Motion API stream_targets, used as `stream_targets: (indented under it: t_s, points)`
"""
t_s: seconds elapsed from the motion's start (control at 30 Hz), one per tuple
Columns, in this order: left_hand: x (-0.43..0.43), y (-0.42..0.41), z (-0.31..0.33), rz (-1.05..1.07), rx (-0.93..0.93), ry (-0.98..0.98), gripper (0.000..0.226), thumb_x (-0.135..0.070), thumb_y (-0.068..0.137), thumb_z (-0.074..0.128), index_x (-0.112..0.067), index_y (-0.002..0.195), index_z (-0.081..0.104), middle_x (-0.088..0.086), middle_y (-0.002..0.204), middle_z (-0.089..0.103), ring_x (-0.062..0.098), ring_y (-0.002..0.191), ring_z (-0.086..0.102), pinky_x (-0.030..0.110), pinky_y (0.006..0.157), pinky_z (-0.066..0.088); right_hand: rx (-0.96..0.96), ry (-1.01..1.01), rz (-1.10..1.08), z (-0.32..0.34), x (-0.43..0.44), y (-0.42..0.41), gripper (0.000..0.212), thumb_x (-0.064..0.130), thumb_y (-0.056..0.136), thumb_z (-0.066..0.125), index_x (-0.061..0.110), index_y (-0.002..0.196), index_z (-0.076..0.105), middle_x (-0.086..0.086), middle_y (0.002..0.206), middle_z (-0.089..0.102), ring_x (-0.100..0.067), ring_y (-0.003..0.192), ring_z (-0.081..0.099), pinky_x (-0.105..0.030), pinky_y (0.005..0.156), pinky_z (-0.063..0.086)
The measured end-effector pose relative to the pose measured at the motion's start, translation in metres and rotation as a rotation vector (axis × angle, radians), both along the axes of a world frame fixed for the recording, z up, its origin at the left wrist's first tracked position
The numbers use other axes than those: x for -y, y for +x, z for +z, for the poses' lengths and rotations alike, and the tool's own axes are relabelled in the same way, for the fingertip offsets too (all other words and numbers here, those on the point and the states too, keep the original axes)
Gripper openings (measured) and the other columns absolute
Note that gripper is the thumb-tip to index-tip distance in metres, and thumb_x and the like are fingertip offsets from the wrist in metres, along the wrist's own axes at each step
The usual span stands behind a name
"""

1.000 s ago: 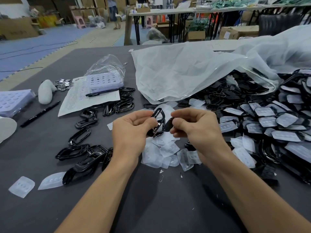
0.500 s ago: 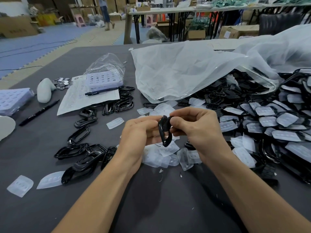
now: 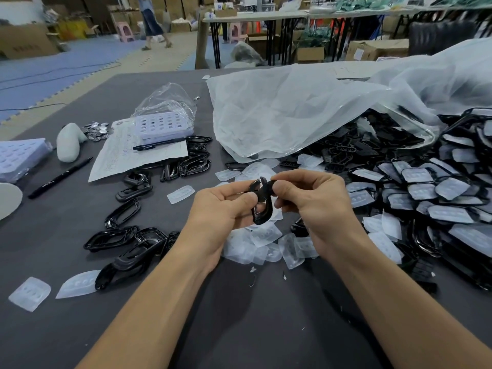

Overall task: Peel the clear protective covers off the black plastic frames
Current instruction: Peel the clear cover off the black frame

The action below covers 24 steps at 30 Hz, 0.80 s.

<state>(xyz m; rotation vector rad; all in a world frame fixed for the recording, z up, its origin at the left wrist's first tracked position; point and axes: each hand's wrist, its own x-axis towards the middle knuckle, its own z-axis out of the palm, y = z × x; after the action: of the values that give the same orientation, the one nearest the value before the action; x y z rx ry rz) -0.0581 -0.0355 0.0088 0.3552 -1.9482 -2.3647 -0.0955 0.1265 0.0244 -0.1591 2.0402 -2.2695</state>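
I hold one black plastic frame (image 3: 262,206) edge-on above the middle of the grey table (image 3: 253,328). My left hand (image 3: 221,209) grips its lower left side with thumb and fingers. My right hand (image 3: 314,201) pinches its top end. Whether a clear cover is on this frame cannot be told. Peeled clear covers (image 3: 262,243) lie in a heap under my hands. Bare black frames (image 3: 127,243) lie to the left. A big pile of covered frames (image 3: 431,193) fills the right side.
A large clear plastic bag (image 3: 306,110) lies at the back, over part of the pile. At the left are a paper sheet (image 3: 133,153), a tray in a bag (image 3: 165,123), pens (image 3: 60,178), coins (image 3: 95,130) and loose covers (image 3: 30,292). A person walks far behind.
The frame has turned from face-on to edge-on between my hands. Both hands have stayed at the same spot over the cover heap.
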Motion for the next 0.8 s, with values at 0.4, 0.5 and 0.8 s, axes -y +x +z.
stream_targets:
  t_s: [0.4,0.5,0.8]
  points:
    - [-0.003,0.004,0.004,0.023,-0.051,-0.099,0.027,0.006,0.095,0.065,-0.016,0.096,0.081,0.011,0.086,0.081,0.018,0.075,0.078,0.022,0.064,0.059,-0.201,0.284,-0.02,-0.004,-0.001,0.0,0.02,0.006,0.081,0.083,0.026,0.079,0.084,0.007,0.073,0.078,-0.007,0.072,0.073,-0.025,0.072,0.058]
    - [-0.003,0.005,0.005,0.002,-0.031,-0.102,0.026,0.005,0.094,0.064,-0.013,0.098,0.082,0.012,0.087,0.08,0.016,0.072,0.075,0.021,0.064,0.058,-0.209,0.311,-0.009,-0.004,-0.002,0.0,0.019,0.008,0.081,0.082,0.027,0.079,0.083,0.008,0.076,0.078,-0.008,0.076,0.075,-0.027,0.077,0.059]
    - [0.0,0.002,0.007,0.085,-0.057,-0.052,0.019,0.001,0.089,0.072,-0.012,0.098,0.083,0.009,0.087,0.081,0.012,0.073,0.074,0.021,0.068,0.058,-0.04,0.23,-0.127,-0.004,-0.01,-0.009,0.016,0.005,0.09,0.073,0.016,0.078,0.076,-0.005,0.069,0.076,-0.02,0.058,0.073,-0.026,0.053,0.052]
